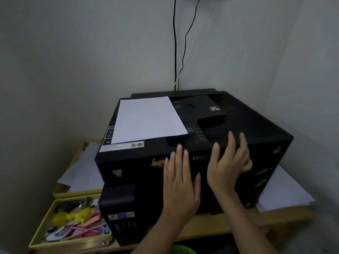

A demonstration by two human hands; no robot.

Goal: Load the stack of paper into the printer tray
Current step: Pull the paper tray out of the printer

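A black printer (pixel 247 129) stands on a wooden table, its front facing me. A white stack of paper (pixel 148 119) lies flat on the left half of the printer's lid. My left hand (pixel 180 182) is spread flat in front of the printer's front panel, fingers pointing up, holding nothing. My right hand (pixel 229 162) is beside it to the right, fingers apart, reaching over the front top edge near the control panel. Whether either hand touches the printer is unclear. The paper tray is not visible.
A yellow tray (pixel 44 235) with pens and small stationery sits at the lower left, another tray with loose sheets (pixel 80 169) behind it. More sheets (pixel 282 191) lie under the printer's right side. Cables (pixel 175 52) run up the wall behind.
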